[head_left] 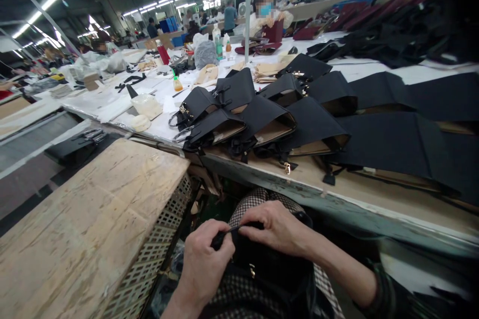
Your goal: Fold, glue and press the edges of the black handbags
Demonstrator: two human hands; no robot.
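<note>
A black handbag (269, 269) rests on my lap, below the table's front edge. My left hand (205, 261) is closed around the near end of its thin black strap (234, 229). My right hand (277, 227) pinches the same strap a little farther along, fingers pressed together. A small gold fitting (253, 270) shows on the bag between my wrists. The bag's lower part is hidden by my arms.
Two rows of black handbags (262, 119) lie on the worktable (337, 189) ahead. A plywood board (82, 229) over a lattice crate (157, 254) stands at my left. Bottles, white cloth and bags clutter the far table. A person in a mask sits opposite.
</note>
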